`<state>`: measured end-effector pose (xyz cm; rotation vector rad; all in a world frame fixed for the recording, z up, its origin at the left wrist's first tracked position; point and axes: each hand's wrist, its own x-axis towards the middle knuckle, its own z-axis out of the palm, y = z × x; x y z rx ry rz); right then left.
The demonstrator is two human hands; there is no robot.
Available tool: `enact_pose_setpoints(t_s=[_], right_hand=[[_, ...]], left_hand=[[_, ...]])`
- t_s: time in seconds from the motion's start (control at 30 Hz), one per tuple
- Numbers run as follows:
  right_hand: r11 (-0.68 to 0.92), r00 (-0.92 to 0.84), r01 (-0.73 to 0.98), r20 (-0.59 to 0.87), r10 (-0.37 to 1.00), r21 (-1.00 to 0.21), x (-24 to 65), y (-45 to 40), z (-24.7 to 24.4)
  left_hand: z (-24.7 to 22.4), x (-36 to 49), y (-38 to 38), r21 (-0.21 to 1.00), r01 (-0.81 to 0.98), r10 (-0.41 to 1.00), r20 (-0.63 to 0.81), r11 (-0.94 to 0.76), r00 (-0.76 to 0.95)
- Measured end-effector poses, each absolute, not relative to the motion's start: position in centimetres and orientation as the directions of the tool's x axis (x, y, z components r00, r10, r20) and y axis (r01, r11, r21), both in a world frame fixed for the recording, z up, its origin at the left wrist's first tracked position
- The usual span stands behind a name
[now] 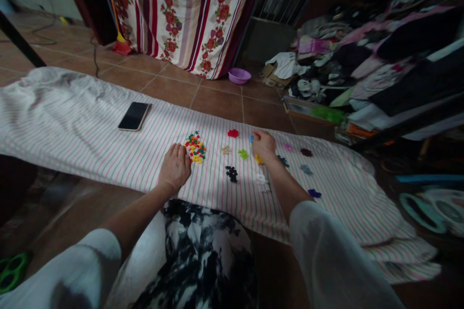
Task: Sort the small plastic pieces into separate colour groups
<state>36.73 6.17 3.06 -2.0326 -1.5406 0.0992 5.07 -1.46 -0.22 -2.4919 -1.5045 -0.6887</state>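
The mixed pile, longest near to far, lies just right of the left hand; the right hand is at the blue pieces. Whether either grips anything, I cannot tell.

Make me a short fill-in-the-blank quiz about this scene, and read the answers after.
1. Beside the mixed multicoloured pile of small pieces rests the person's ____ hand.
2. Of the small red pile and the small black pile, the one nearer the person is ____.
3. The rectangular, dark-screened device on the white striped cloth is a ____.
4. The round basin near the floral curtain is coloured ____.

Missing words: left; black; phone; purple.
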Motion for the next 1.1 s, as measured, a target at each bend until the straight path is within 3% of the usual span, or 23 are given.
enact_pose_setpoints(t_s=[0.17, 0.5, 0.73, 1.1], right_hand=[[0.065, 0.119, 0.866, 0.331, 0.936, -0.495, 31.7, 6.2, 4.2], [0.436, -0.387, 0.786, 0.203, 0.900, -0.439, 21.1, 6.4, 4.5], [0.390, -0.380, 0.891, 0.086, 0.921, -0.234, 17.8, 7.1, 4.3], [0.112, -0.136, 0.974, -0.112, 0.984, -0.199, 15.6, 7.7, 4.8]], left_hand=[[-0.6, 5.1, -1.3, 0.119, 0.876, 0.804, 0.467, -0.468, 0.367], [-1.1, 5.4, -1.2, 0.280, 0.896, 0.882, 0.423, -0.344, 0.206], [-0.9, 5.5, -1.3, 0.262, 0.911, 0.897, 0.396, -0.318, 0.199], [-0.1, 5.6, -1.5, 0.258, 0.923, 0.930, 0.309, -0.284, 0.200]])
